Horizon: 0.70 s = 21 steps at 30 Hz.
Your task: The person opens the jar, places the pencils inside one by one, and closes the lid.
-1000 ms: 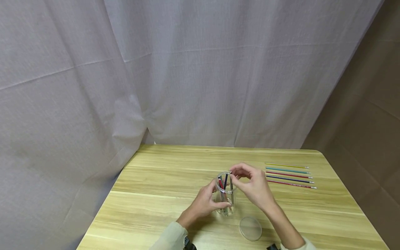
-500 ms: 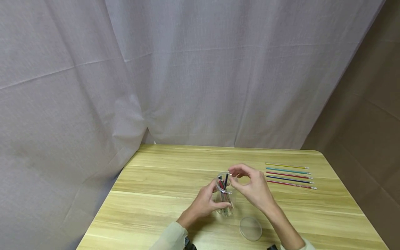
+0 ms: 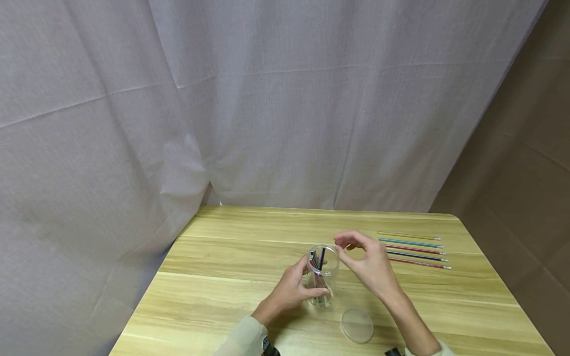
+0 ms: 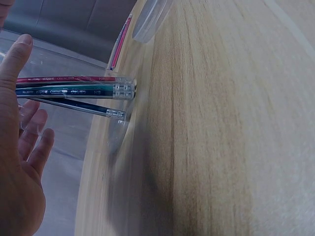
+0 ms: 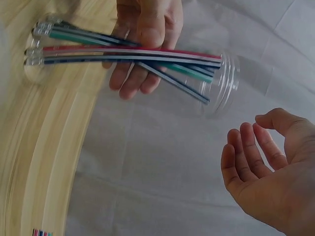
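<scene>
Left hand point(image 3: 290, 286), grip around a clear jar point(image 3: 328, 280), pencils point(image 3: 322, 259) leaning inside it, right hand point(image 3: 370, 262) just beside the jar's rim, relaxed grip narrow, lid point(image 3: 357, 326) and pencil row point(image 3: 415, 249) right of the jar on the surface point(image 3: 222, 257).

Pale grey-mauve cloth point(image 3: 285, 123) hangs in loose folds behind the surface point(image 3: 191, 296) and along its left, with 1 long crease running across it. On the right, a brown hanging point(image 3: 512, 163) lies in deeper shade. The surface has yellowish wood grain running side to side and a rounded far-right corner.
</scene>
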Motion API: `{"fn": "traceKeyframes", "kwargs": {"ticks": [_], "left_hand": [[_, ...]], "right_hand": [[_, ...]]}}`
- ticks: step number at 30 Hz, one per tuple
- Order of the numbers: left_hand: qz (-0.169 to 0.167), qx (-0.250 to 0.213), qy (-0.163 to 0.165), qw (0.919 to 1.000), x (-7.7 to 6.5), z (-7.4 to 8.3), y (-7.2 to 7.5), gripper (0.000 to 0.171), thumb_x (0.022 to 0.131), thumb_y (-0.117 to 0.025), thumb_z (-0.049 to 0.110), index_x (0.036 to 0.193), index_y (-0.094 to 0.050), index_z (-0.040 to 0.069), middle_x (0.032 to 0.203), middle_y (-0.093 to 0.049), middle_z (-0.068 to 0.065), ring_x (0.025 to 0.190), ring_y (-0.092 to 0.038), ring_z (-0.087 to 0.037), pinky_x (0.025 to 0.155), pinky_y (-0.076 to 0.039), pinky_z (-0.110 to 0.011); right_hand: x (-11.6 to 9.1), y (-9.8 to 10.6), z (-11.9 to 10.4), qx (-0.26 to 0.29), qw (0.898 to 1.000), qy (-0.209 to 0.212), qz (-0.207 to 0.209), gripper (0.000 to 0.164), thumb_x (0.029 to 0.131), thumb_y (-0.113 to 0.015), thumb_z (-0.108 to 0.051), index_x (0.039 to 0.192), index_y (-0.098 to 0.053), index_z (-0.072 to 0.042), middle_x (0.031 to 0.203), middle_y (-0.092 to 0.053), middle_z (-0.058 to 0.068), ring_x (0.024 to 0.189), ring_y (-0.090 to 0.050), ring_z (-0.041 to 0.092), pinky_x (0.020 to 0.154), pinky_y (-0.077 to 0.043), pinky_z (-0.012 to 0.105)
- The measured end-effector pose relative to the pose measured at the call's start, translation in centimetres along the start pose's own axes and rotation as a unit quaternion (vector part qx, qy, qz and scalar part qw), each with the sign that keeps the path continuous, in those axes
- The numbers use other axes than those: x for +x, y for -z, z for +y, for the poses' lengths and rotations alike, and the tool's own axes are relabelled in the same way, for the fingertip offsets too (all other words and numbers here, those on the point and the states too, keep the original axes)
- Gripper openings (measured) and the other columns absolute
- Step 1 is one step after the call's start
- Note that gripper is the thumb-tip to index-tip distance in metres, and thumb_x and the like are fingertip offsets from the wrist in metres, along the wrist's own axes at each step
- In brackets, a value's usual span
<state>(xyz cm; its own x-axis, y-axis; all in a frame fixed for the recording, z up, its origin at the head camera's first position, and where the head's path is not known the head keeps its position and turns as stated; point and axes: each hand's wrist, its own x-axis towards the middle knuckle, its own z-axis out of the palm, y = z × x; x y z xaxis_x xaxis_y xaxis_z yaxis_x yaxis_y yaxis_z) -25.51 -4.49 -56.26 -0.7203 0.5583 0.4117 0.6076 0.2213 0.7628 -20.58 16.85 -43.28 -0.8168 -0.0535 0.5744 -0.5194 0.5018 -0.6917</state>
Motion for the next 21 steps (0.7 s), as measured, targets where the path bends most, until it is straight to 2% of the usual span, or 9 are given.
{"fn": "traceKeyframes", "kwargs": {"ticks": [5, 8, 15, 19, 21], "left_hand": [[0.002, 0.007, -0.005, 1.0, 0.1, 0.0, 0.0, 0.083, 0.084, -0.093, 0.029, 0.152, -0.046, 0.024, 0.142, -0.066, 0.006, 0.13, -0.063, -0.015, 0.112, -0.052, -0.036], [0.001, 0.003, 0.0, 1.0, 0.1, 0.0, 0.0, 0.083, 0.084, -0.093, 0.029, 0.153, -0.046, 0.025, 0.142, -0.066, 0.009, 0.13, -0.063, -0.014, 0.113, -0.051, -0.036], [0.001, 0.008, 0.0, 1.0, 0.1, 0.0, -0.1, 0.081, 0.084, -0.093, 0.03, 0.151, -0.048, 0.024, 0.142, -0.067, 0.004, 0.13, -0.063, -0.014, 0.113, -0.051, -0.036], [0.0, 0.008, -0.002, 1.0, 0.1, 0.0, -0.1, 0.081, 0.085, -0.093, 0.029, 0.151, -0.048, 0.023, 0.142, -0.067, -0.003, 0.13, -0.063, -0.015, 0.113, -0.051, -0.036], [0.001, 0.006, -0.004, 1.0, 0.1, 0.0, -0.1, 0.081, 0.085, -0.093, 0.029, 0.152, -0.048, 0.023, 0.142, -0.067, -0.001, 0.129, -0.063, -0.015, 0.113, -0.051, -0.037]], "right_hand": [[0.1, 1.0, 1.3, -0.01, 1.0, -0.004, 0.021, 0.024, 0.087, -0.08, 0.009, 0.103, -0.078, -0.009, 0.094, -0.078, 0.002, 0.083, -0.069, 0.008, 0.077, -0.054, 0.014], [0.1, 1.6, 2.6, -0.019, 0.999, -0.019, 0.036, 0.021, 0.089, -0.08, 0.006, 0.103, -0.078, -0.009, 0.093, -0.078, 0.002, 0.083, -0.068, 0.006, 0.076, -0.053, 0.013], [-0.3, 2.9, 5.7, -0.018, 0.994, -0.091, 0.059, 0.014, 0.094, -0.079, -0.003, 0.107, -0.079, -0.007, 0.097, -0.078, 0.007, 0.086, -0.066, 0.003, 0.074, -0.056, 0.014], [-0.5, 3.6, 7.4, 0.0, 0.99, -0.13, 0.062, 0.016, 0.097, -0.077, -0.003, 0.113, -0.077, -0.002, 0.104, -0.077, 0.016, 0.087, -0.066, 0.001, 0.072, -0.056, 0.012], [-0.6, 4.0, 8.4, 0.003, 0.988, -0.143, 0.064, 0.017, 0.098, -0.075, 0.0, 0.115, -0.075, 0.002, 0.106, -0.076, 0.021, 0.087, -0.067, 0.001, 0.071, -0.057, 0.012]]}}
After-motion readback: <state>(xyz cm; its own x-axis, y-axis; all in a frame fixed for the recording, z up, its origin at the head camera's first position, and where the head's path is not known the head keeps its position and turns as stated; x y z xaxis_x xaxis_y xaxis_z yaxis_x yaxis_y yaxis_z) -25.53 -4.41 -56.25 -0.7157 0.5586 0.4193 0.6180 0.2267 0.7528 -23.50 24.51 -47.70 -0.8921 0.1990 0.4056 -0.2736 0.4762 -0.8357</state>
